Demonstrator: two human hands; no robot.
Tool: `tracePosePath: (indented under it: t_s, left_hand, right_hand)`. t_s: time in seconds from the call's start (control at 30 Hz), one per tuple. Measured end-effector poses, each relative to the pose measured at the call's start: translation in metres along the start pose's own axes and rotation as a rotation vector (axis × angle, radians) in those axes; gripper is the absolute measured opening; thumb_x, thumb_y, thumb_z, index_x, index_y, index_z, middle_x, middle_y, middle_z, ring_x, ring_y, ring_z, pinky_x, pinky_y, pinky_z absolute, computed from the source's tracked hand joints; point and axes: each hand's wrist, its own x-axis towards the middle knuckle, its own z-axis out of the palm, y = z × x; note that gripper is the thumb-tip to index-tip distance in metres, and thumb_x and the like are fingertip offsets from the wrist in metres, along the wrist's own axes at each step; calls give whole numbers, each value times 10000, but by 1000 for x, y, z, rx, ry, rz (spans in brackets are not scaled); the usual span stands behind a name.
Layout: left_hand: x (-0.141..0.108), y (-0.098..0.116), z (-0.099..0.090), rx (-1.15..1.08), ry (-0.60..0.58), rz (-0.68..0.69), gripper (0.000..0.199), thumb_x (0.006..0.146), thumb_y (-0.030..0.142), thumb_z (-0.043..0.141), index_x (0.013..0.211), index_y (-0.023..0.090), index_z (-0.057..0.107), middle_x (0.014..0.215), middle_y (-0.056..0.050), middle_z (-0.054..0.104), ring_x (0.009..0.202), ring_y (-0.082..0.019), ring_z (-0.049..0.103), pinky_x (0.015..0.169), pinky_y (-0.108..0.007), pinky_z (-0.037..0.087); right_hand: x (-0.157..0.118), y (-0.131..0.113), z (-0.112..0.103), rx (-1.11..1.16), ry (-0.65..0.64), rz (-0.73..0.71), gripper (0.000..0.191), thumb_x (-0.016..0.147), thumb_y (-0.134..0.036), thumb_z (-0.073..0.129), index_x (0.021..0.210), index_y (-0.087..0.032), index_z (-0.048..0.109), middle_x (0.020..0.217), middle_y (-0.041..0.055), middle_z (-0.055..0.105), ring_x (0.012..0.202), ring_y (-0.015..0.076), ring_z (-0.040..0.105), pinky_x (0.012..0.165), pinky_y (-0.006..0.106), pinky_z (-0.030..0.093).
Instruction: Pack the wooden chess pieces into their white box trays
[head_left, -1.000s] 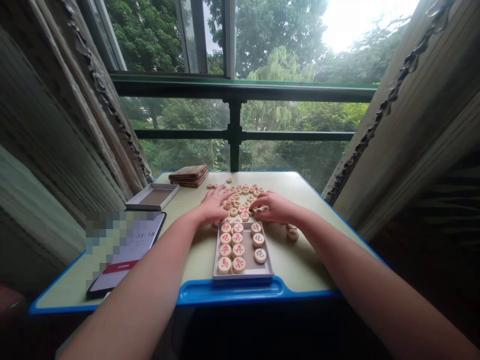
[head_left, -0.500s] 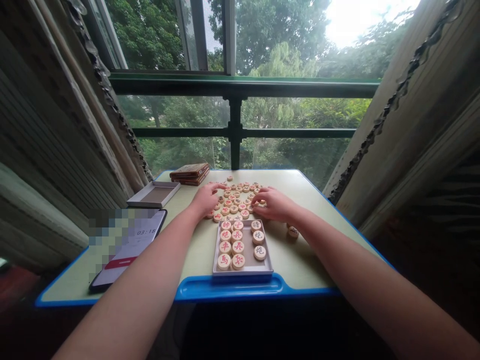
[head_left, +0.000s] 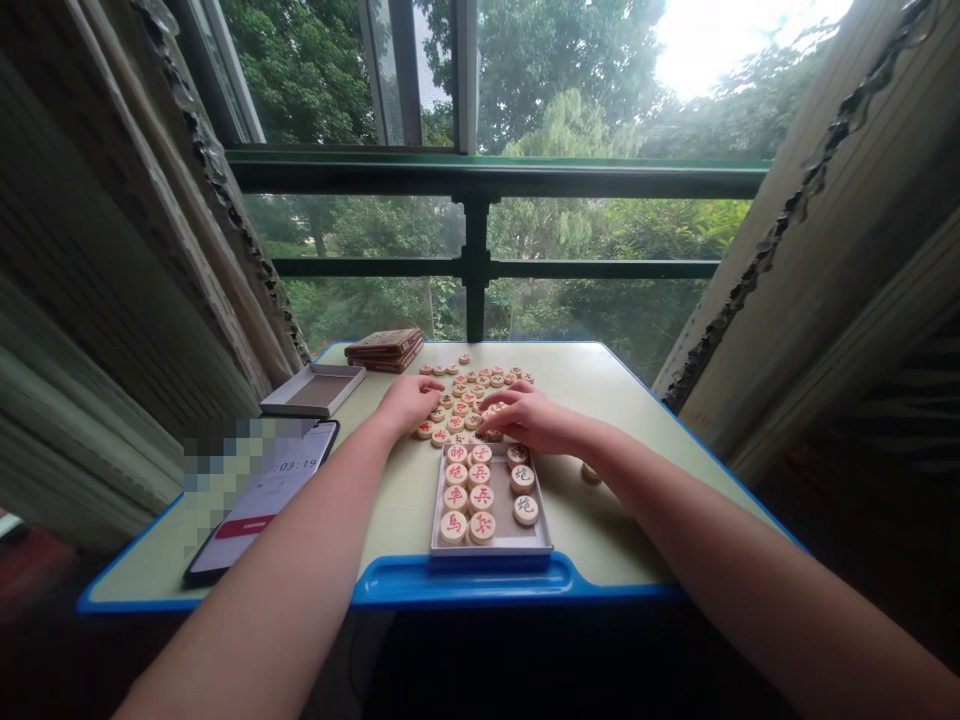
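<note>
Round wooden Chinese chess pieces (head_left: 468, 398), marked in red or black, lie spread in the middle of the table. My left hand (head_left: 407, 403) rests at the left side of the spread, fingers slightly bent beside the pieces, gripping none that I can see. Over the right part reaches my right hand (head_left: 531, 416), its fingers apart and the fingertips low over pieces near the box's back edge. Just in front stands a shallow open box (head_left: 504, 532). Two columns of red-marked pieces fill its left side; a few black-marked ones line its right side.
An empty box lid (head_left: 311, 390) and a stack of flat brown boxes (head_left: 384, 348) stand at the back left. A phone (head_left: 262, 500) lies at the left. One loose piece (head_left: 591, 472) sits below my right wrist. The blue table edge (head_left: 465, 580) is in front.
My right hand has moved left and slightly nearer, towards the back of the box. My left hand has drawn back a little, uncovering pieces at the far left of the spread.
</note>
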Motion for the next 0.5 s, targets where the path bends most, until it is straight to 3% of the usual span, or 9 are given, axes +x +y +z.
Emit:
tracePosePath:
  t_s: [0.2,0.3,0.5]
  left_hand:
    - [-8,8,-1,-122,-145,-1,369,692,247,621,1040,126,641,886,-91,667,576,-123,577,432,-215,396]
    - [-6,6,-2,-164,-118,-25,358,678,150,609,1034,121,637,952,-98,669,632,-117,608,508,-217,456]
    - [1,-3,1,-268,-59,-16,283,686,113,613,965,117,658,963,-92,685,756,-127,638,682,-243,511]
  right_hand:
    - [3,3,1,-15,49,48,153,808,-264,606,890,-226,730,1034,62,653,937,204,506,911,367,345]
    - [6,1,2,-5,57,50,147,816,-256,593,866,-202,719,999,66,663,927,199,530,917,368,335]
    - [13,4,6,0,20,-6,254,877,-251,491,1053,-220,671,1139,59,637,990,204,529,903,373,331]
